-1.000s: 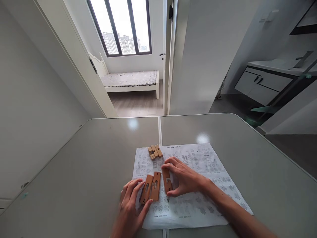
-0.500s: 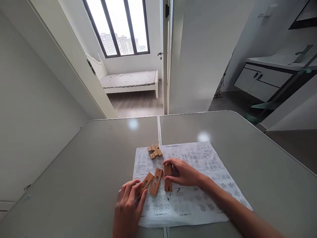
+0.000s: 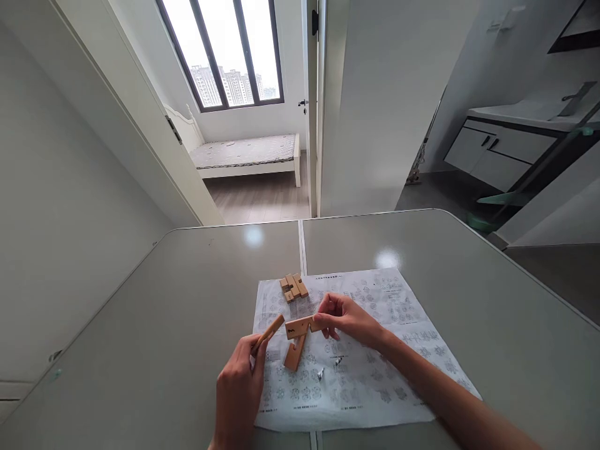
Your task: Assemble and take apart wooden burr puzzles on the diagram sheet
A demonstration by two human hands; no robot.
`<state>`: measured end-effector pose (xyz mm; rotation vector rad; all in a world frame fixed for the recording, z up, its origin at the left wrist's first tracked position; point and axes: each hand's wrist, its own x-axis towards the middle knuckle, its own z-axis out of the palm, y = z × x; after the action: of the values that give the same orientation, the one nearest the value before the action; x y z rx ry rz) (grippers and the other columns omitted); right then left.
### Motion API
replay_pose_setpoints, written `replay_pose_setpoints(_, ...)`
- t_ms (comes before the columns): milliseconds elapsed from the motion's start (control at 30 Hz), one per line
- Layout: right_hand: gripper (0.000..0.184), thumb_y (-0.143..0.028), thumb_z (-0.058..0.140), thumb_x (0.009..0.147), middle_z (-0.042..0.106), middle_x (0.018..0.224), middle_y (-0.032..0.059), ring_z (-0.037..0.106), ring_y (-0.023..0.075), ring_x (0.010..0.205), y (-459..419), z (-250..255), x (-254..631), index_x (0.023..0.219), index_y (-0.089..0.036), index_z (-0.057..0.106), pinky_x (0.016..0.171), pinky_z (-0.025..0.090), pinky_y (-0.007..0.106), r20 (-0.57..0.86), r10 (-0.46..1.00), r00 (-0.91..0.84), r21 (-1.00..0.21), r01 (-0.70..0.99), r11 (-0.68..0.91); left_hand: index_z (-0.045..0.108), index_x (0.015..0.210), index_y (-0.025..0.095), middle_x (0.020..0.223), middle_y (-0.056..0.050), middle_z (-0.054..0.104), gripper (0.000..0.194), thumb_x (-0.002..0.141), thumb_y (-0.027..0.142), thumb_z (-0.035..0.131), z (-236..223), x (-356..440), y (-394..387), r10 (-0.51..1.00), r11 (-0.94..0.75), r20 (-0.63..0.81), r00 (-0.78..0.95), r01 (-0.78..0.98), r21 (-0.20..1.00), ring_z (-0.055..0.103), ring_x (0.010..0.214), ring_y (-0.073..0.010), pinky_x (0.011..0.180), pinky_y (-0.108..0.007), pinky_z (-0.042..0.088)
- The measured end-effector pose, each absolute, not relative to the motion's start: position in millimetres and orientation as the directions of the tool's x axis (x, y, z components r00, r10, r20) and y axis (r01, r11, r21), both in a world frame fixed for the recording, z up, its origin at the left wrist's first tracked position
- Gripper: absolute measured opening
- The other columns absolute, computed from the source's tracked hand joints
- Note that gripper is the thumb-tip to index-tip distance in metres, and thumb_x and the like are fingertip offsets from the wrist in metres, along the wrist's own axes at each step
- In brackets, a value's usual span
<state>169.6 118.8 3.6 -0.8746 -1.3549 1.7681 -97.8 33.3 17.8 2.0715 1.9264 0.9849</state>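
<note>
Between thumb and fingers, my left hand [image 3: 240,381] pinches a flat wooden puzzle piece [image 3: 269,332], turned up on its edge and tilted. My right hand [image 3: 349,319] grips the right end of another wooden puzzle piece [image 3: 297,327], which has a dark mark and a notch and points left. Below it a third wooden piece with a slot [image 3: 294,356] lies on the printed sheet [image 3: 375,394], partly covered by the piece in my right hand. The two held pieces are close to each other, with a small gap between their ends.
Several small wooden blocks [image 3: 293,287] lie grouped at the sheet's upper left. Two small torn-looking bits [image 3: 320,374] are on the sheet near its middle. The grey table [image 3: 187,325] has a seam running down its centre. Beyond it are a doorway and a bed [image 3: 248,150].
Both hands have raised their pieces from the sheet. The left piece is now edge-on; the right one has swung from upright to pointing left, over the third piece.
</note>
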Motion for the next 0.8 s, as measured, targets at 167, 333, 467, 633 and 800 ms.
replay_pose_setpoints(167,0.045,-0.049,0.09,0.08,0.08,0.099,0.0072,0.078,0.0212,0.082,113.0,2.9,160.3,0.1,-0.018,0.065,0.068,0.063,0.032,-0.088,0.818,-0.568,-0.924,-0.259,-0.28,0.066,0.113,0.023,0.095,-0.003,0.081,0.044,0.106,0.06,0.043,25.4,-75.3,31.2,0.983,0.017,0.085,-0.162,0.54,0.841,0.065,0.047,-0.0132,0.052,-0.026,0.054)
replay_pose_setpoints(333,0.044,-0.045,0.09,0.081,0.081,0.102,0.0084,0.081,0.0242,0.087,109.6,-3.9,153.7,0.107,-0.017,0.068,0.075,0.067,0.037,-0.092,0.821,-0.563,-0.927,-0.252,-0.277,0.068,0.12,0.019,0.106,-0.01,0.082,0.052,0.104,0.062,0.045,27.9,-59.1,28.8,0.977,0.078,0.002,-0.214,0.363,0.929,0.074,0.064,-0.0187,0.066,-0.031,0.062)
replay_pose_setpoints(467,0.042,-0.044,0.089,0.082,0.081,0.101,0.0101,0.081,0.0246,0.086,107.2,-6.8,151.9,0.105,-0.015,0.068,0.071,0.067,0.036,-0.082,0.824,-0.56,-0.935,-0.243,-0.258,0.067,0.128,0.019,0.106,-0.011,0.082,0.055,0.104,0.063,0.045,28.6,-56.4,25.1,0.974,0.1,-0.024,-0.227,0.332,0.938,0.079,0.082,-0.0239,0.081,-0.036,0.064)
replay_pose_setpoints(633,0.041,-0.046,0.088,0.084,0.082,0.097,0.0104,0.082,0.0262,0.087,104.9,-5.6,151.2,0.102,-0.015,0.067,0.068,0.067,0.036,-0.064,0.815,-0.576,-0.941,-0.237,-0.241,0.065,0.131,0.02,0.093,-0.009,0.084,0.054,0.104,0.063,0.046,24.9,-57.9,21.6,0.96,0.096,0.021,-0.278,0.4,0.911,0.08,0.083,-0.0255,0.08,-0.036,0.063)
replay_pose_setpoints(800,0.039,-0.044,0.088,0.084,0.082,0.093,0.009,0.082,0.0266,0.088,105.9,-8.3,151.1,0.099,-0.016,0.065,0.065,0.066,0.033,-0.054,0.808,-0.586,-0.941,-0.241,-0.238,0.06,0.14,0.023,0.095,-0.007,0.084,0.051,0.106,0.057,0.044,22.0,-58.3,19.3,0.961,0.05,0.086,-0.264,0.471,0.881,0.079,0.08,-0.0248,0.081,-0.037,0.063)
